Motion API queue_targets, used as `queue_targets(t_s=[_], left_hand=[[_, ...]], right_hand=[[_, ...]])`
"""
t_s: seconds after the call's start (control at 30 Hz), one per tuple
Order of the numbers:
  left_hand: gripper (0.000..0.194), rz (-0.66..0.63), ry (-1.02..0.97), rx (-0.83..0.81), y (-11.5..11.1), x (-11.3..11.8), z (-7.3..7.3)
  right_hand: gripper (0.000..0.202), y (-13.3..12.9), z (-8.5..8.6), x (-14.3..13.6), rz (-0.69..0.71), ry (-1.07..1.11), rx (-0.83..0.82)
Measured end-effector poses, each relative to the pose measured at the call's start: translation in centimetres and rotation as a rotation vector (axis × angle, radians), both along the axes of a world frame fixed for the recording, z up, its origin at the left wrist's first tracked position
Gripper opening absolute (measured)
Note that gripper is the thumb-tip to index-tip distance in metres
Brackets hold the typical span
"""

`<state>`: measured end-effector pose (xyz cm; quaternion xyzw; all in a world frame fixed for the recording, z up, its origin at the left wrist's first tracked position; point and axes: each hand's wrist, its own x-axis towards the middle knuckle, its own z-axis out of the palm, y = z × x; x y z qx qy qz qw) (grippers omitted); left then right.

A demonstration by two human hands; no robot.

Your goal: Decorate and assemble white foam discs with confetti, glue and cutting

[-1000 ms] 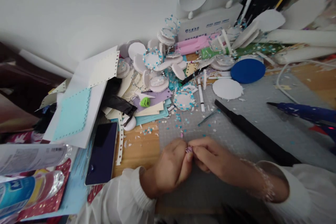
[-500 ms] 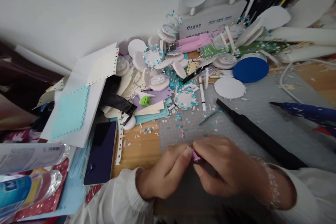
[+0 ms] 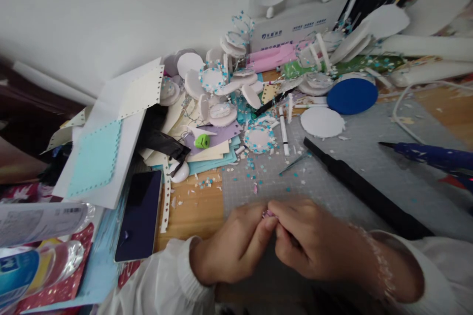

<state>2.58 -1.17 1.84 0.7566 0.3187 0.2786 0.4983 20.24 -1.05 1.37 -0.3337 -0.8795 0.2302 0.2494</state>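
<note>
left hand (image 3: 234, 241): fingertips pinching small pink piece (image 3: 271, 213), perhaps paper, mostly hidden | right hand (image 3: 320, 241): fingertips narrowed on its other side, presumably steadying it | piece: between hands, above grey cutting mat (image 3: 236, 191)

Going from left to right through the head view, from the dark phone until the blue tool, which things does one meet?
Dark phone, punched paper strip, left hand, small pink piece, right hand, blue tool.
</note>
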Motion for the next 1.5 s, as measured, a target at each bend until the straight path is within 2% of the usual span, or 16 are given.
queue_targets(t_s=[0.27,0.53,0.63,0.73,0.83,0.93,1.07,1.13,1.23,1.3,1.4,1.5], left_hand=[[0.02,-0.055,-0.026,0.051,0.0,-0.2,-0.2],[0.026,-0.078,-0.102,0.078,0.3,-0.8,-0.4],[0.027,-0.083,-0.116,0.141,0.5,-0.9,-0.5],[0.028,-0.07,-0.028,0.235,0.9,-1.1,-0.3],[0.028,-0.057,0.097,0.355,1.3,-1.3,-0.1],[0.024,-0.052,0.214,0.513,1.5,-1.5,-0.2],[0.021,-0.026,0.289,0.751,1.5,-1.3,-0.6],[0.02,-0.005,0.296,0.796,1.4,-1.1,-0.8],[0.016,0.031,0.264,0.77,1.3,-0.9,-1.0],[0.014,0.049,0.22,0.694,1.1,-0.8,-1.1],[0.013,0.032,0.13,0.479,0.7,-0.7,-1.2],[0.015,-0.007,0.013,0.216,0.4,-0.6,-1.1]], right_hand=[[0.019,0.0,0.0,-0.1,0.004,0.094,-0.106],[0.026,1.1,1.1,-0.1,0.063,0.274,-0.63],[0.03,1.3,1.4,0.1,0.085,0.332,-0.717],[0.027,1.3,1.5,0.3,0.113,0.334,-0.632],[0.021,1.3,1.4,0.5,0.067,0.241,-0.535],[0.014,1.3,1.1,0.6,0.033,0.128,-0.364],[0.012,1.3,0.7,0.7,0.092,0.033,-0.158],[0.015,1.2,0.5,0.7,0.121,0.012,-0.086],[0.018,1.0,0.2,0.5,0.108,-0.01,0.009],[0.019,1.0,0.1,0.4,0.094,-0.009,0.053],[0.019,1.0,0.0,0.2,0.141,0.028,0.054],[0.018,1.2,0.2,0.3,0.195,0.099,-0.038]])
